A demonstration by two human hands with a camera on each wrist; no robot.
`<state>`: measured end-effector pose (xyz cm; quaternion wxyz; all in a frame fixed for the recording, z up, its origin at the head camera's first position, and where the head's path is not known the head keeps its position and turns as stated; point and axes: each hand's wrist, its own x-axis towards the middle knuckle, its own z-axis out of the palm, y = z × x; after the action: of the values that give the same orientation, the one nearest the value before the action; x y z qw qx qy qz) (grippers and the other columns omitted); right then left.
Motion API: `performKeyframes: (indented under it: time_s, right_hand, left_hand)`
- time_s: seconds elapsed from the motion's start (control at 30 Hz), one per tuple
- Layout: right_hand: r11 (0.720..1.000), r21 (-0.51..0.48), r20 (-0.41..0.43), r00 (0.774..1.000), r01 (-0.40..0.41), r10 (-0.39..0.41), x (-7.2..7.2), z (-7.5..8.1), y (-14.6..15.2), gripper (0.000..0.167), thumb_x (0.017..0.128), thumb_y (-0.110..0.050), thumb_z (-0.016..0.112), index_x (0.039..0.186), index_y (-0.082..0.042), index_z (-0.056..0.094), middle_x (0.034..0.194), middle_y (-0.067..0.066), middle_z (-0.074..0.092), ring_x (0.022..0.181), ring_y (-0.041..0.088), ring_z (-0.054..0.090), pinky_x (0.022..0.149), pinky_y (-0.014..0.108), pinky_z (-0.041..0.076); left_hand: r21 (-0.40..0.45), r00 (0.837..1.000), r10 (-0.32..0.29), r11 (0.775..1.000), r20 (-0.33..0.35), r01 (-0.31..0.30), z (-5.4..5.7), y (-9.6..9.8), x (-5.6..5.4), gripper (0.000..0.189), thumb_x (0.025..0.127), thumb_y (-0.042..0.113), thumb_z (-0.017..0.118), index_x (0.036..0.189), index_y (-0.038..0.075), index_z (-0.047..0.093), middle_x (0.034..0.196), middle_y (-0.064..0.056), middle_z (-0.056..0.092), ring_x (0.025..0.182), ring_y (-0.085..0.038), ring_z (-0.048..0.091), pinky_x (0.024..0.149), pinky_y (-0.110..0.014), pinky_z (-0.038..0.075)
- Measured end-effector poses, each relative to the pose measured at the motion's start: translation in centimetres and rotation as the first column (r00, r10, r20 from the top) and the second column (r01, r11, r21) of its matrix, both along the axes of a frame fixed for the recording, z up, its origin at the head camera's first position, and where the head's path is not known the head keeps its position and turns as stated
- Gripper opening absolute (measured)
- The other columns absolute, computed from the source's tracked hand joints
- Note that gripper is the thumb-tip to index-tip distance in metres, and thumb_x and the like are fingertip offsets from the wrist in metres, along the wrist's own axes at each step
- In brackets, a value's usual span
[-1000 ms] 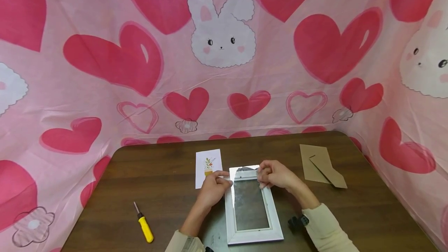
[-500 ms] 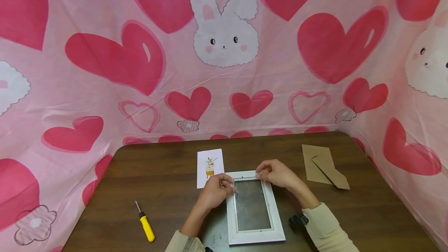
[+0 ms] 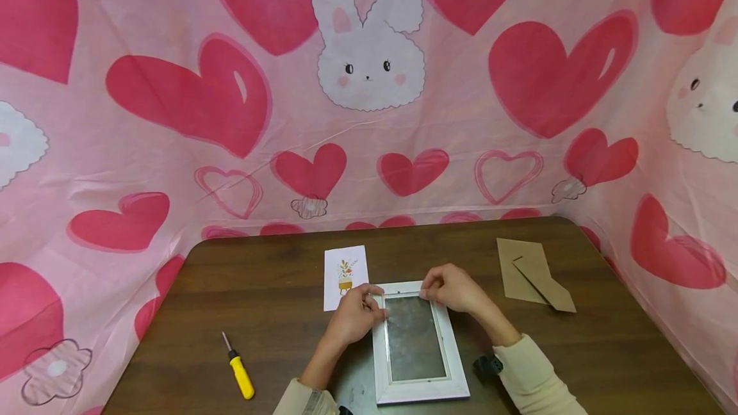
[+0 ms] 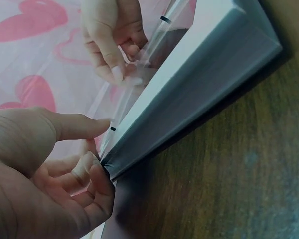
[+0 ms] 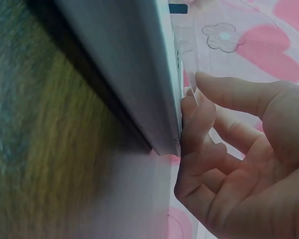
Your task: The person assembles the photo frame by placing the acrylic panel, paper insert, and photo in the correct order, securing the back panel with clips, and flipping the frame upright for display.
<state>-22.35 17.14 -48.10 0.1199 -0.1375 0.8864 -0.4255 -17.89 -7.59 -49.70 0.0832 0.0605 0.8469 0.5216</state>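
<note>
Clear sheet (image 4: 123, 102) over white frame (image 3: 423, 391).
Your left grip (image 3: 353, 314) and right grip (image 3: 452, 287) each pinch the sheet's edge, frame's far end.

This is a small indoor corner fitted out for tabletop handwork; whether it belongs to a home or a studio cannot be told. Pink cloth (image 3: 369, 133), creased in places, closes in the back and both sides, printed with big red hearts (image 3: 562, 85) and white rabbits (image 3: 371, 75), which gives it a nursery look. Inside it stands a dark wood-grain desk (image 3: 277, 287) with rounded corners. The handwork shows in what lies there: a yellow screwdriver (image 3: 241, 375), a flower card (image 3: 334, 266), brown boards (image 3: 526, 271) and a white picture frame (image 3: 453, 351).
</note>
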Motion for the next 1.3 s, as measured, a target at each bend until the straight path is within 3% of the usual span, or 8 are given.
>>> performKeyframes:
  time_s: [0.4, 0.7, 1.03, 1.3]
  right_hand:
    - [0.997, 0.068, -0.008, 0.999, 0.040, -0.040, 0.3, 0.0, -0.3, 0.007, 0.088, -0.012, 0.080, 0.081, -0.013, 0.077, 0.070, -0.001, 0.066, 0.065, 0.016, 0.054, 0.059, 0.031, 0.045]
    - [0.991, 0.137, -0.104, 0.994, -0.007, 0.021, 0.4, 0.3, -0.7, 0.009, 0.087, -0.010, 0.081, 0.080, -0.014, 0.075, 0.069, -0.001, 0.060, 0.068, 0.015, 0.052, 0.059, 0.030, 0.042]
    - [0.973, 0.231, -0.082, 0.997, 0.015, 0.004, 0.9, 1.0, -1.5, 0.019, 0.083, -0.014, 0.088, 0.085, -0.009, 0.070, 0.072, 0.003, 0.056, 0.068, 0.018, 0.051, 0.060, 0.030, 0.043]
    - [0.960, 0.277, -0.115, 0.993, 0.025, 0.007, 0.8, 1.2, -1.5, 0.035, 0.074, -0.016, 0.095, 0.086, -0.006, 0.063, 0.085, 0.006, 0.057, 0.083, 0.021, 0.051, 0.073, 0.036, 0.044]
  left_hand:
    - [-0.044, 1.000, 0.011, 0.999, -0.001, -0.011, -0.1, 0.3, 0.1, 0.027, 0.088, 0.008, 0.079, 0.113, -0.001, 0.072, 0.063, 0.003, 0.051, 0.053, -0.010, 0.044, 0.051, -0.024, 0.034]
    - [-0.166, 1.000, -0.007, 0.986, -0.024, 0.003, 0.3, 0.5, -0.5, 0.029, 0.086, 0.016, 0.083, 0.108, 0.002, 0.070, 0.064, 0.001, 0.058, 0.055, -0.011, 0.051, 0.051, -0.026, 0.040]
    - [-0.197, 1.000, 0.010, 0.980, -0.010, -0.012, 0.4, 1.1, -0.6, 0.028, 0.084, 0.013, 0.085, 0.105, 0.004, 0.069, 0.062, 0.001, 0.057, 0.053, -0.013, 0.051, 0.050, -0.027, 0.040]
    - [-0.213, 0.999, 0.015, 0.977, -0.032, -0.022, 0.5, 1.0, -0.7, 0.027, 0.084, 0.013, 0.085, 0.104, 0.004, 0.070, 0.063, 0.003, 0.057, 0.054, -0.011, 0.051, 0.051, -0.026, 0.040]
